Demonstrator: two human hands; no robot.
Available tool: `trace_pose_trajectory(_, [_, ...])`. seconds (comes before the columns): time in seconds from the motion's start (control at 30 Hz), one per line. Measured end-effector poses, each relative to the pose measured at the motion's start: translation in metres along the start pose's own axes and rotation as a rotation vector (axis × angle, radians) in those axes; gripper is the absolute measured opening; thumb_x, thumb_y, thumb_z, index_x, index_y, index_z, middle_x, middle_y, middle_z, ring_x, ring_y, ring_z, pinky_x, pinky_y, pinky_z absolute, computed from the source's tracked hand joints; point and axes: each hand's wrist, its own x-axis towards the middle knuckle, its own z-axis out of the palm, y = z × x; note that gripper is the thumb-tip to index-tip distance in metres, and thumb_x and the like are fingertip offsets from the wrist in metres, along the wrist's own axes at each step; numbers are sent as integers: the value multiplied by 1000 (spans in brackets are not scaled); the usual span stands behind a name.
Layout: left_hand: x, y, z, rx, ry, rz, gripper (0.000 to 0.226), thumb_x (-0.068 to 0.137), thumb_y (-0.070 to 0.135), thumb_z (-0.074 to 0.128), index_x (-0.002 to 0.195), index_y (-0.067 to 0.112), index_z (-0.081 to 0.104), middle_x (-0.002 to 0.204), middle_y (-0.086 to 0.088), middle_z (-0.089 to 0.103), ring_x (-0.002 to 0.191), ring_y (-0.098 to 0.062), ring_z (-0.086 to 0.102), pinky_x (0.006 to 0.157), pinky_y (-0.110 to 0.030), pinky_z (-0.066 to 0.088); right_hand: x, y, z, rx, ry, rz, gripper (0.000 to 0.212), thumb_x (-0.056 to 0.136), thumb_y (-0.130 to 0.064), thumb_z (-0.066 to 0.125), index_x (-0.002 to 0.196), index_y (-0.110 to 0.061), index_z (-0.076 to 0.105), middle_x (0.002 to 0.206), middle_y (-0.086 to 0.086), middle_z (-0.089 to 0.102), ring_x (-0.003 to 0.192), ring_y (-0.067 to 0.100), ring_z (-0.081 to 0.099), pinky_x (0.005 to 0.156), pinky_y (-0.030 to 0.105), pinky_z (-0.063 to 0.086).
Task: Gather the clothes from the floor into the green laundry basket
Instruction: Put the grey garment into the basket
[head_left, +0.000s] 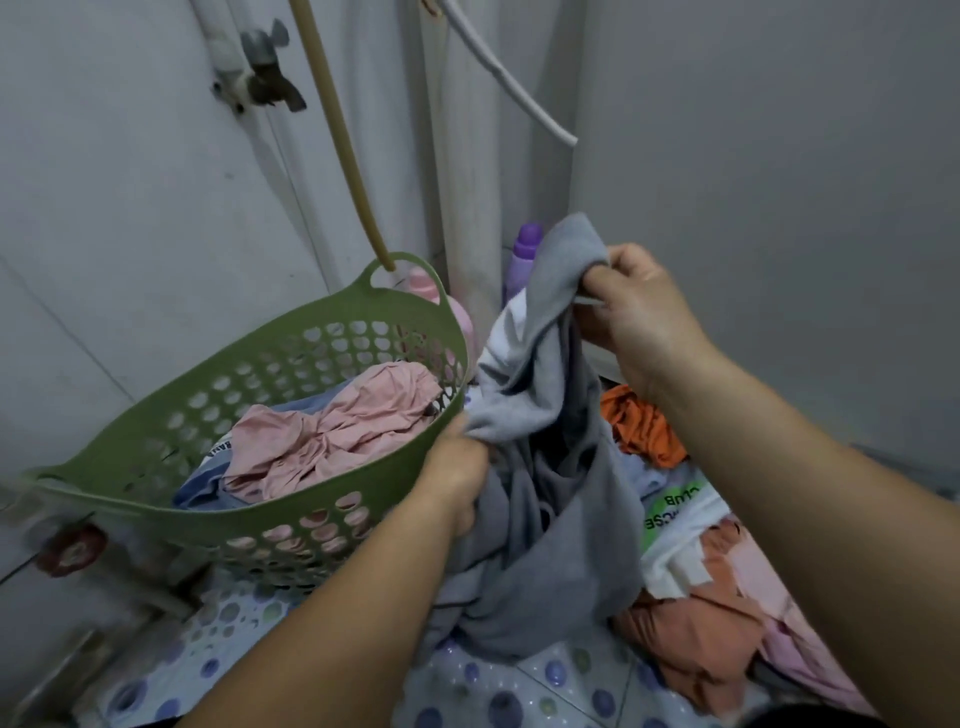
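The green laundry basket of perforated plastic (291, 374) at the left has a smooth, matt surface. Inside it lies a pale pink garment of thin, wrinkled cloth (337, 431). The large grey garment of soft knit cloth (550, 519) in the middle looks matt and a little fuzzy. At the right, the orange garment of crumpled cloth (644, 426) is matt too. The floor with blue and green dots (519, 680) is smooth and slightly glossy. The purple bottle of plastic (524, 254), far behind, shines softly.

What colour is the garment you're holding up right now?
Grey garment, with a white patch near the top; head view.
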Motion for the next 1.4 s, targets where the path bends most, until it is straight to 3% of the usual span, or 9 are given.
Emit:
trace_pose_trajectory(0.1, [-16, 47, 4, 244, 143, 13, 76, 66, -8, -8, 126, -20, 38, 138, -31, 45, 135, -23, 39, 113, -33, 19, -2, 28, -10, -220, -37, 19, 26, 92, -6, 49, 69, -19, 44, 67, 4, 49, 62, 14, 46, 58, 26, 38])
trace_pose_trajectory(0.23, [0, 79, -16, 448, -88, 15, 69, 73, 9, 11, 105, 15, 71, 110, -2, 71, 109, -11, 63, 97, -26, 44, -14, 50, -18, -343, -321, 116, 22, 86, 4, 55, 98, -14, 56, 93, 4, 61, 80, 8, 55, 64, 15, 45])
trace_pose_trajectory(0.43, [-37, 129, -68, -1089, -286, 33, 45, 102, 21, 25, 142, 6, 37, 146, -11, 44, 96, -19, 64, 80, -28, 52, -21, 72, -20, -639, -514, 88, 113, 52, -32, 91, 145, -30, 26, 142, -16, 39, 133, 7, 36, 109, 26, 33])
trace_pose_trajectory(0.53, [-30, 141, -89, -1204, -444, 54, 40, 99, 26, 39, 127, 1, 53, 127, -15, 59, 120, -26, 55, 104, -36, 42, -26, 85, -7, -974, -246, 46, 125, 45, -56, 84, 146, -29, 15, 153, -1, 19, 143, 21, 17, 114, 42, 27])
trace_pose_trajectory(0.63, [-16, 150, -109, -1312, -410, 65, 43, 98, 28, 40, 133, 5, 49, 122, -14, 58, 122, -25, 53, 97, -40, 44, -32, 87, 7, -1167, -134, 220, 121, 59, -61, 75, 147, -35, -4, 159, 4, -11, 147, 28, -7, 115, 56, 17])
trace_pose_trajectory(0.87, [25, 125, -169, -1438, -68, 81, 41, 101, 29, 29, 134, 12, 47, 141, -12, 50, 131, -29, 45, 102, -46, 38, -28, 87, 29, -1195, -105, -170, 96, 74, -60, 64, 149, -29, 13, 160, 3, -6, 148, 26, 0, 120, 45, 11])
trace_pose_trajectory(1.07, [71, 54, -182, -699, 136, -277, 61, 80, 26, 62, 138, 11, 46, 121, -12, 62, 98, -28, 63, 75, -44, 56, -19, 81, 35, -1071, -137, -341, 73, 76, -51, 67, 138, -23, 40, 155, 3, 22, 143, 23, 22, 117, 39, 22])
trace_pose_trajectory(1.2, [51, 37, -153, -165, 203, 9, 80, 85, 22, 66, 149, 23, 18, 138, -10, 45, 119, -36, 53, 96, -49, 49, -20, 83, 28, -1121, 14, -297, 75, 76, -57, 64, 139, -25, 39, 153, 4, 28, 143, 25, 24, 115, 43, 20])
trace_pose_trajectory(1.4, [34, 12, -103, 723, -240, 313, 109, 67, 53, 75, 149, 38, 5, 159, -6, 12, 147, -29, 12, 118, -48, 21, -20, 114, 8, -846, -6, 119, 113, 59, -55, 79, 148, -37, 13, 158, 6, 3, 146, 29, 11, 116, 49, 24])
